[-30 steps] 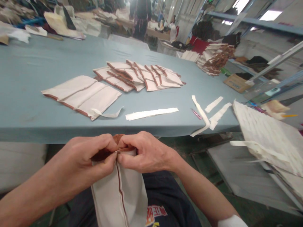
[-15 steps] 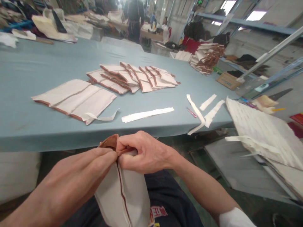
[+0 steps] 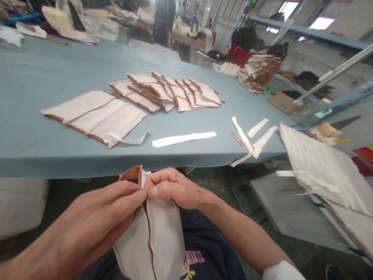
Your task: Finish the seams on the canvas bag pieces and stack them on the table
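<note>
A cream fabric piece (image 3: 164,233) with brown edging and a brown seam down its middle hangs over my lap. My left hand (image 3: 109,206) pinches it by the seam near the top, where a brown flap (image 3: 135,172) sticks up. Beside it, my right hand (image 3: 173,188) grips the upper edge between thumb and bent forefinger, and the two sets of fingertips meet at the seam. A bit of white material shows behind the right fingers. What lies inside the fold is hidden.
On the blue-covered table (image 3: 87,54) lie a flat cream panel (image 3: 93,112), overlapping similar panels (image 3: 171,93), white strips (image 3: 185,139) and a small pink tool (image 3: 237,139). A cream stack (image 3: 320,167) stands at the right. A person (image 3: 164,23) stands beyond the table.
My right hand has loosened from a tight curl into a flatter pinch at the top edge. The brown flap's edge has shifted slightly, and white material now shows beside it.
</note>
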`<state>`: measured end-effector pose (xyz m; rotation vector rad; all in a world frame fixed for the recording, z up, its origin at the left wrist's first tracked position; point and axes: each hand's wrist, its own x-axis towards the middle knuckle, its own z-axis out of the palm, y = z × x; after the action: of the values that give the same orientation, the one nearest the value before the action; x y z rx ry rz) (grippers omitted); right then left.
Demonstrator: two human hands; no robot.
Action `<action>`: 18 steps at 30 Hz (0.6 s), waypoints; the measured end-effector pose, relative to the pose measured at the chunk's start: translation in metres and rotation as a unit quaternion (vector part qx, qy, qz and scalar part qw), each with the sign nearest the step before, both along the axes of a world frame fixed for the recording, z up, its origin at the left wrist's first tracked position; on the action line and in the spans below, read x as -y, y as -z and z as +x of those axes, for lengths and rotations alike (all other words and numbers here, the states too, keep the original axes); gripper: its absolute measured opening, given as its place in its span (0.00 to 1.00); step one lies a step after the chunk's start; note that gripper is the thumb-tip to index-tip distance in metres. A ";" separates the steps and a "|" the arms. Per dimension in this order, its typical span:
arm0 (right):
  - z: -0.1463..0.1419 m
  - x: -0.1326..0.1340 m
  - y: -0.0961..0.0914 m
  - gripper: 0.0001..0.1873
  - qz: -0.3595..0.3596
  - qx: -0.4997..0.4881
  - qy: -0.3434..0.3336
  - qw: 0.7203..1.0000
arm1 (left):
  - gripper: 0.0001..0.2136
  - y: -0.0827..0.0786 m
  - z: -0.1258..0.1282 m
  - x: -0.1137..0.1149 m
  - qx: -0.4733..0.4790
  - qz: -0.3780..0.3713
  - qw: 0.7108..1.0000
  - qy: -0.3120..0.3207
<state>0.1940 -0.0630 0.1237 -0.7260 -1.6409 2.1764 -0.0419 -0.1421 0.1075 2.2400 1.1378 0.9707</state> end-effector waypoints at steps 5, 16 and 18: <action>-0.003 0.007 -0.005 0.09 0.073 -0.001 -0.007 0.997 | 0.23 0.000 0.008 0.005 -0.008 0.035 0.999 -0.016; 0.001 0.013 -0.009 0.02 0.428 0.086 0.067 0.897 | 0.09 -0.027 0.029 0.011 0.050 -0.094 0.986 -0.126; 0.001 0.014 -0.006 0.03 0.430 0.074 0.079 0.896 | 0.11 -0.030 0.030 0.008 0.059 -0.110 0.984 -0.126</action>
<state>0.1955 -0.0771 0.1294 -0.7018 -2.2470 1.0901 -0.0117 -0.1504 0.1370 1.8713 1.4242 1.0047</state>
